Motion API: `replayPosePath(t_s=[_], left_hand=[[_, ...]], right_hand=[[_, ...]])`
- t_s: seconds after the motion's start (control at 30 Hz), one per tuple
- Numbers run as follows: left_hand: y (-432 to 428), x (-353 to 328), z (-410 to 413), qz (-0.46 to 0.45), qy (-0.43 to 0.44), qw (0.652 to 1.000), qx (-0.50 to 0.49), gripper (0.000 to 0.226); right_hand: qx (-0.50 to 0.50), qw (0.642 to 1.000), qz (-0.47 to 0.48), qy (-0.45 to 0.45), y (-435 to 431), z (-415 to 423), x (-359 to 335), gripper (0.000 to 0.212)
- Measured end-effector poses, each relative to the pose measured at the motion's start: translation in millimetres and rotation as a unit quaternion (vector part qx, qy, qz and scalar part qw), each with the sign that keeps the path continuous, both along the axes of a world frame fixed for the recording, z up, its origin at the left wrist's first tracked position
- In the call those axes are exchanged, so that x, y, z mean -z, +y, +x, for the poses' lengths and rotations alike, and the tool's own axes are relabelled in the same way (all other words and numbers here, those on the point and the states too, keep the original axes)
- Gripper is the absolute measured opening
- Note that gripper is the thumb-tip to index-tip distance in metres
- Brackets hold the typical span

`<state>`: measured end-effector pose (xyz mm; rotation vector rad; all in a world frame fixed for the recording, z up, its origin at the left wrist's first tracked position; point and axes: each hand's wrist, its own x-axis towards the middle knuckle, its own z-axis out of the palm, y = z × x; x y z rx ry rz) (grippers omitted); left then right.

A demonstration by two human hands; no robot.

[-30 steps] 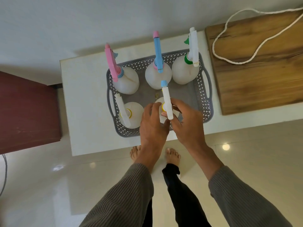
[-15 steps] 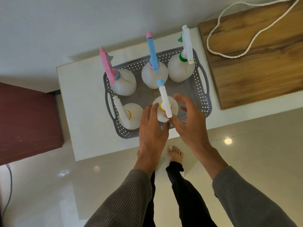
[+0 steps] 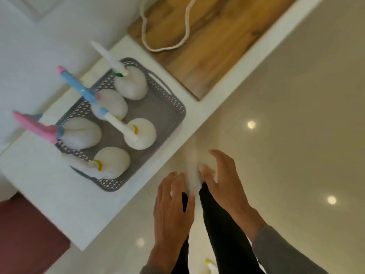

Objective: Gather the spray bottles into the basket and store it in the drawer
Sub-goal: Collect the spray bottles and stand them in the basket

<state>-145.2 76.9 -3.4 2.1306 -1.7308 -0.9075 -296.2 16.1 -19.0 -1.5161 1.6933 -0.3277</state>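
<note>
Blur smears the whole view, so the nozzles and the basket's lattice read soft, and no label or writing can be made out on any bottle. The grey basket [image 3: 171, 107] sits at centre left on the white counter [image 3: 49, 186], tilted across the frame, with five white spray bottles standing in it: a green-collared one [image 3: 131, 84] at its upper end, a blue-and-pink-triggered one [image 3: 110, 103] next, a pink-triggered one [image 3: 81, 135] at far left, a blue-tipped, yellow-collared one [image 3: 141, 133] in the middle, and another yellow-collared one [image 3: 111, 163] nearest the lower rim. The basket's right half is bare floor, and its long side lies near the counter's front edge. Both hands hang over the glossy floor [image 3: 296, 155] at lower centre, off the counter and apart from the basket: the left hand [image 3: 173, 210] is flat with fingers loosely together, the right hand [image 3: 223, 180] is spread and curved, neither holding anything. A wooden board [image 3: 217, 46] with a white cord [image 3: 167, 48] lies at upper centre, cut off by the top edge. A dark red cabinet [image 3: 25, 238] fills the lower left corner. Something white with a yellow bit [image 3: 208, 264] peeks at the bottom edge, too hidden to name.
</note>
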Motion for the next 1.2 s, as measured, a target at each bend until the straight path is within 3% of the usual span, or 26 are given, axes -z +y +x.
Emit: replayPosePath(t_s=[0.1, 0.2, 0.5, 0.7, 0.93, 1.1, 1.2], left_hand=[[10.0, 16.2, -20.8, 0.083, -0.018, 0.986, 0.144, 0.056], [23.2, 37.7, -45.9, 0.134, -0.058, 0.949, 0.281, 0.061], [94.2, 86.5, -137.8, 0.213, -0.155, 0.757, 0.598, 0.060], [172.8, 105.0, -200.4, 0.251, -0.198, 0.615, 0.721, 0.055], [250.7, 109.1, -253.0, 0.226, -0.212, 0.524, 0.793, 0.054], [285.3, 121.7, -282.8, 0.132, -0.216, 0.467, 0.847, 0.066], [304.1, 152.7, -301.6, 0.108, -0.226, 0.397, 0.883, 0.080]], right_hand=[[0.065, 0.996, 0.042, 0.048, 48.0, -19.7, 10.6, 0.066], [0.114, 0.985, 0.097, 0.083, 99.9, -37.6, 25.0, 0.074], [0.293, 0.924, 0.232, 0.081, 271.8, -96.7, 60.8, 0.078], [0.400, 0.865, 0.299, 0.043, 399.9, -121.9, 68.7, 0.075], [0.483, 0.806, 0.341, -0.014, 523.1, -124.7, 71.5, 0.058], [0.516, 0.761, 0.392, -0.033, 564.0, -109.3, 105.0, 0.068], [0.515, 0.736, 0.435, -0.059, 577.5, -103.4, 153.0, 0.079]])
